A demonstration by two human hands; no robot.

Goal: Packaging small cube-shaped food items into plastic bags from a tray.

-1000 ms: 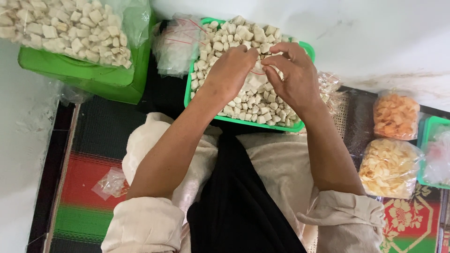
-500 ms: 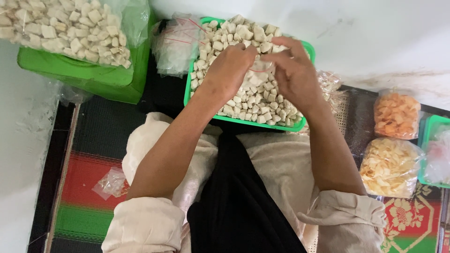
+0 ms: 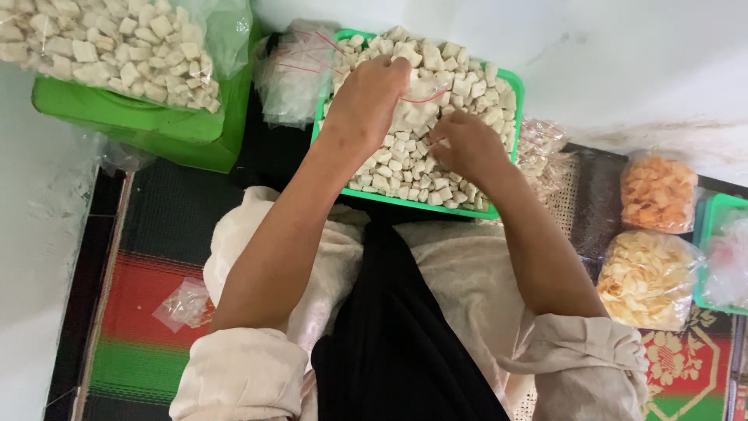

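L hand (image 3: 366, 97) pinches a small clear bag (image 3: 421, 92) (prob. open); R hand (image 3: 466, 144) curls onto pale cubes (image 3: 405, 164) in green tray (image 3: 510, 82); cubes could spill if bag slips.

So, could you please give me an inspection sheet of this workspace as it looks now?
Surface: striped woven mat beside a white floor.
Job's things: green plastic tray heaped with pale snack cubes; small clear plastic bag over it.
Clutter: large bag of cubes, stack of empty clear bags, orange chip bag, yellow chip bag.
Hands: left hand holds the bag; right hand among the cubes.
Cables: nothing seen.
Surroundings: second green tray at right.
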